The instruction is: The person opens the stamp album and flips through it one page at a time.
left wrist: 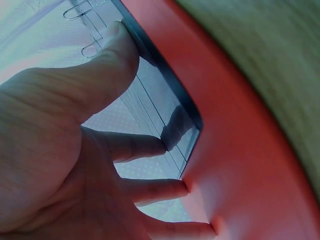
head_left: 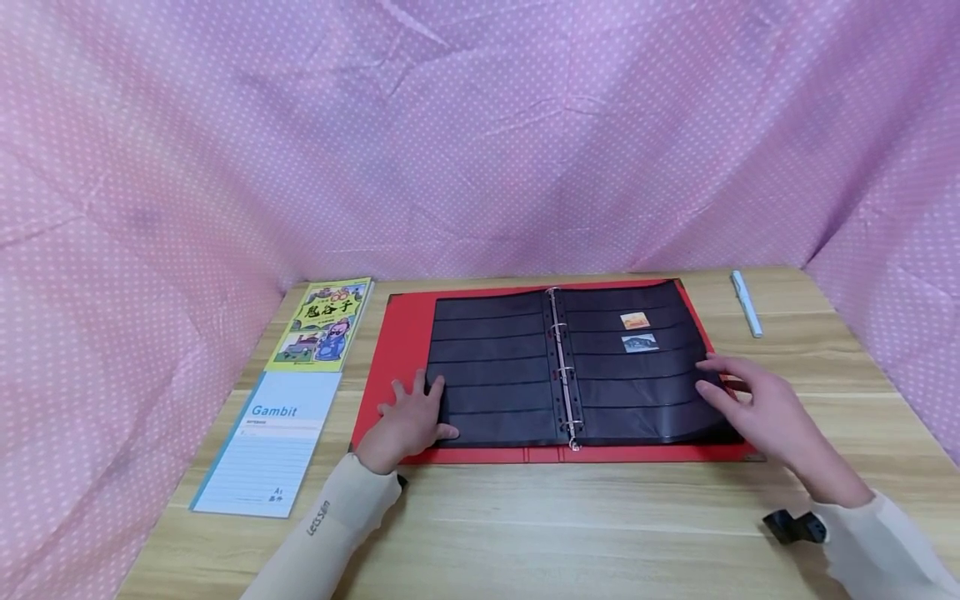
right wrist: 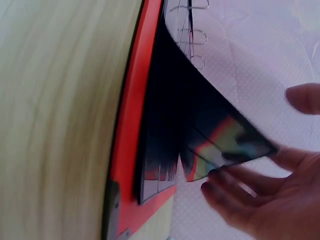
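Note:
A red ring binder (head_left: 399, 333) lies spread out on the table, with black pocket pages on both sides of its metal rings (head_left: 564, 371). Two stamps, one orange (head_left: 635, 321) and one grey-blue (head_left: 640, 342), show in the right page (head_left: 637, 392). My left hand (head_left: 408, 421) rests with spread fingers over the outer edge of the left page (head_left: 491, 350) and the red cover. At the right page's outer edge, my right hand (head_left: 761, 408) has its fingers under the raised page (right wrist: 215, 120). The right thumb (right wrist: 304, 98) stands apart from the page in the right wrist view.
Left of the binder lie a yellow illustrated book (head_left: 318, 325) and, nearer, a white-and-blue notebook (head_left: 266, 446). A light-blue pen (head_left: 746, 304) lies at the back right. Pink dotted cloth (head_left: 480, 167) hangs behind and beside the wooden table (head_left: 570, 525).

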The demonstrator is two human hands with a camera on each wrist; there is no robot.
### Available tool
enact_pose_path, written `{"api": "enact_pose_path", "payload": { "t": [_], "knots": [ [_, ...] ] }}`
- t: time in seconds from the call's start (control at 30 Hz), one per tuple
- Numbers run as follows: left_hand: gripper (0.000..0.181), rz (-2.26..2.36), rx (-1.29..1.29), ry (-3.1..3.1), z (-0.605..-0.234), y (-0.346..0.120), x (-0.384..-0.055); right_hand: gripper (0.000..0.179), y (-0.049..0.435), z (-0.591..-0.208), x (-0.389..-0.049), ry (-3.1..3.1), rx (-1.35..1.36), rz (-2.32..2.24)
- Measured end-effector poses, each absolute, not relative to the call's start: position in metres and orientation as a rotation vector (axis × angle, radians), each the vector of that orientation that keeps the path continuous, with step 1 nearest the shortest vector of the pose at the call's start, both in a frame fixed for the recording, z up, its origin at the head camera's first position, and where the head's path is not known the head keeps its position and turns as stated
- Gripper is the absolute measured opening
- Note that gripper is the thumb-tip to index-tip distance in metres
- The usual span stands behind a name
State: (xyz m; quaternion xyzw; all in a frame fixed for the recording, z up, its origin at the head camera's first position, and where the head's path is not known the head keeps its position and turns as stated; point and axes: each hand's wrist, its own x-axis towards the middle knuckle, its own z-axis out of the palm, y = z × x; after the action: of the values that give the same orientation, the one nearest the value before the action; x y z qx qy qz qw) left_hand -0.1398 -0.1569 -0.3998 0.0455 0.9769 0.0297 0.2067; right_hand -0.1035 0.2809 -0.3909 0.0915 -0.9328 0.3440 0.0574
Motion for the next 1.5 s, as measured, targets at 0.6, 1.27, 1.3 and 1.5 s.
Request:
{"api": "enact_pose_path", "payload": {
  "t": [0.6, 1.27, 1.3, 1.5],
  "knots": [
    [0.092, 0.074, 0.144, 2.723, -0.402, -0.158, -0.140, 0.038, 0.247, -0.367, -0.096, -2.567, 0.646, 1.155],
    [0.092, 0.059, 0.138, 2.730, -0.404, -0.156, -0.141, 0.038, 0.208, -0.324, -0.110, -2.129, 1.078, 1.346],
    [0.092, 0.053, 0.137, 2.730, -0.404, -0.156, -0.141, 0.039, 0.206, -0.323, -0.111, -2.105, 1.095, 1.377],
    [0.092, 0.038, 0.134, 2.727, -0.404, -0.156, -0.141, 0.047, 0.191, -0.320, -0.118, -1.949, 1.252, 1.594]
  ]
}}
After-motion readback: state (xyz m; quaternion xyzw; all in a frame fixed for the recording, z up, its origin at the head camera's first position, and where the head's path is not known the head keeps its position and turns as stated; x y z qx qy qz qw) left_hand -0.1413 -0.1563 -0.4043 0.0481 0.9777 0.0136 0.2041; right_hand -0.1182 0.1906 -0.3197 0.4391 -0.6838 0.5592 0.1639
